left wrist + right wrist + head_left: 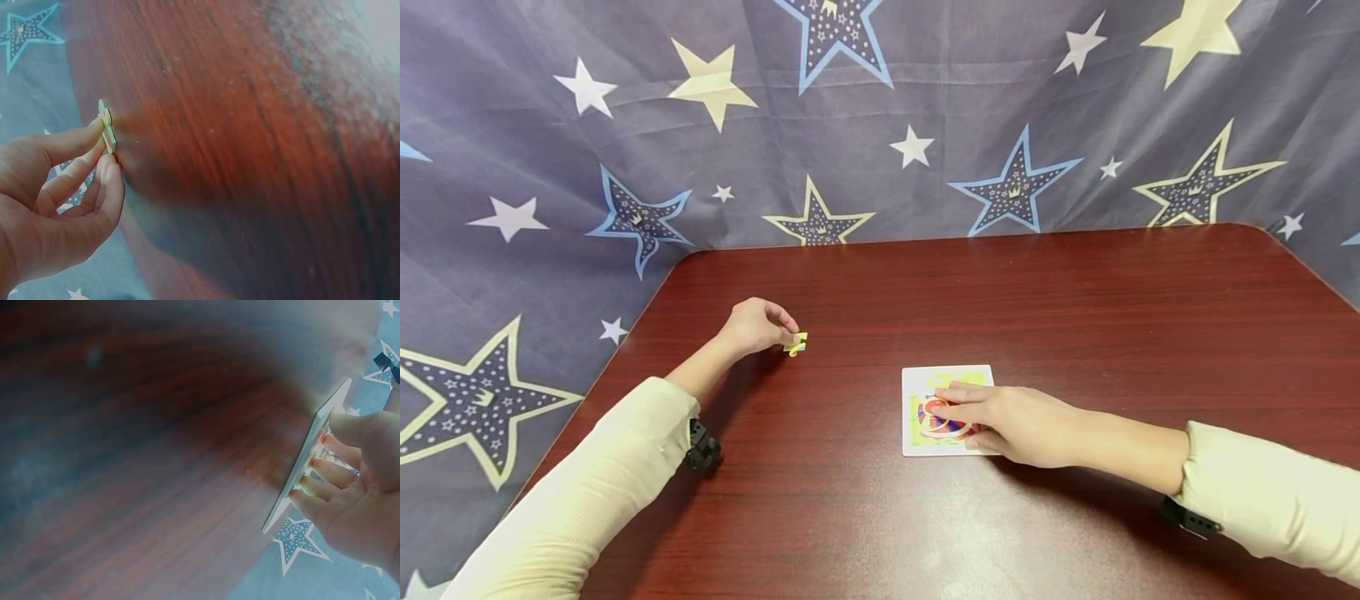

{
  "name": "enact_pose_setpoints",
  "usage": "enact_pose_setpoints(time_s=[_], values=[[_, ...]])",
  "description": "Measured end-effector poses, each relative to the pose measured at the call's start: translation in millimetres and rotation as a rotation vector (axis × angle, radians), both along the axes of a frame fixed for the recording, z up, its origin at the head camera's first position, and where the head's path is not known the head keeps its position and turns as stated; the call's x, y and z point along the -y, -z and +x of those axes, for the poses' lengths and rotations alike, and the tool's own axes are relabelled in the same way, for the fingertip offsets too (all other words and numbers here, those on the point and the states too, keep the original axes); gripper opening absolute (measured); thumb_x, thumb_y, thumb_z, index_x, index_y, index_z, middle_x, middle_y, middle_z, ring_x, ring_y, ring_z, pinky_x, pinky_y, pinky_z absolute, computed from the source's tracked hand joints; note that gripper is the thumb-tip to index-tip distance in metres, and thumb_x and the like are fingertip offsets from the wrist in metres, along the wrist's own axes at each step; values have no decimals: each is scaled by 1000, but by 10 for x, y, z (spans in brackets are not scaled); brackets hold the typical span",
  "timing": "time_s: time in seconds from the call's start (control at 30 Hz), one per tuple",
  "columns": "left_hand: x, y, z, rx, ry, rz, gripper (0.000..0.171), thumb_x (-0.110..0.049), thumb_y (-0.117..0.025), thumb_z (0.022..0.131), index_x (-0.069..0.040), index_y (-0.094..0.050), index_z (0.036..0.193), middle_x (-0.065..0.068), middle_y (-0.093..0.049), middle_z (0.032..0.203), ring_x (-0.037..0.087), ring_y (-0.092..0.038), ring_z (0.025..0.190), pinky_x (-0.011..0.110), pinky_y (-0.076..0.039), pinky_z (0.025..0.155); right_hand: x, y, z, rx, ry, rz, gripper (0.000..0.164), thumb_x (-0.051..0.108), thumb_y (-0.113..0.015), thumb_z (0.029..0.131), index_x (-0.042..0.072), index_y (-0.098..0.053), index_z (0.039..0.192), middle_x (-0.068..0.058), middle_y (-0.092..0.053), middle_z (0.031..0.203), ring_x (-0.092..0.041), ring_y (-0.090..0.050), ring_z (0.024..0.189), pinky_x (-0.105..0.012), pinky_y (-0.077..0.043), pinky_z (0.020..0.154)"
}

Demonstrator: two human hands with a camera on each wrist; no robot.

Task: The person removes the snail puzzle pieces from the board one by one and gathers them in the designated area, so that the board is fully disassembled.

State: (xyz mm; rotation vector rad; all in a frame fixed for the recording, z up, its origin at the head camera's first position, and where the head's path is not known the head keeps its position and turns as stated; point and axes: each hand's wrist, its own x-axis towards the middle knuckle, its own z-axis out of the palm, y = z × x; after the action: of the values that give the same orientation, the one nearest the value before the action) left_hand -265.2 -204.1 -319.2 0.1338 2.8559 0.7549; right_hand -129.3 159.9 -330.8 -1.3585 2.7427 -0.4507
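My left hand [760,325] pinches a small yellow-green jigsaw piece [801,342] between thumb and fingers, at the left side of the table. In the left wrist view the piece [108,132] appears nearly edge-on, its knobbed outline showing. A square puzzle board [907,417] with a white border and a yellow, red and blue picture lies flat near the table's middle. Over its right part rests my right hand [1026,423], fingers extended and hiding some of the picture. The right wrist view shows those fingertips touching the face of the thin board [305,454].
The dark red wooden table [820,500] reaches back to a grey-blue curtain [865,142] printed with stars, which also hangs along the left side. A black wrist device [702,447] sits at the left cuff, and another [1191,518] at the right cuff.
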Motion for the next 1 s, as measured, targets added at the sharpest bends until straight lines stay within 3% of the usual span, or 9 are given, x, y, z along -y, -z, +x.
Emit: enact_pose_setpoints(time_s=[0.4, 0.8, 1.0], values=[[9, 47, 17, -4, 13, 6, 16, -17, -75, 77, -6, -75, 88, -12, -66, 60, 8, -57, 56, 23, -42, 65, 6, 39, -19, 3, -5, -3, 55, 13, -70, 87, 19, -53, 139, -6, -56, 140, -24, -55, 128, -39, -54, 88], [-15, 10, 26, -6, 1, -7, 16, -18, -76, 77, -6, -75, 88, -15, -63, 57, 6, -55, 55, 23, -41, 67, -7, 50, -112, -9, 15, -5, 55, 12, -72, 85, 18, -55, 137, -8, -59, 137, -25, -56, 127, -37, -55, 83], [-24, -4, 26, -10, -7, -21, 18, -19, -75, 78, -6, -75, 90, -9, -64, 57, 7, -55, 55, 24, -41, 69, -5, 45, -163, -10, 16, -5, 55, 12, -72, 85, 17, -55, 136, -11, -59, 137, -26, -56, 126, -34, -55, 79]])
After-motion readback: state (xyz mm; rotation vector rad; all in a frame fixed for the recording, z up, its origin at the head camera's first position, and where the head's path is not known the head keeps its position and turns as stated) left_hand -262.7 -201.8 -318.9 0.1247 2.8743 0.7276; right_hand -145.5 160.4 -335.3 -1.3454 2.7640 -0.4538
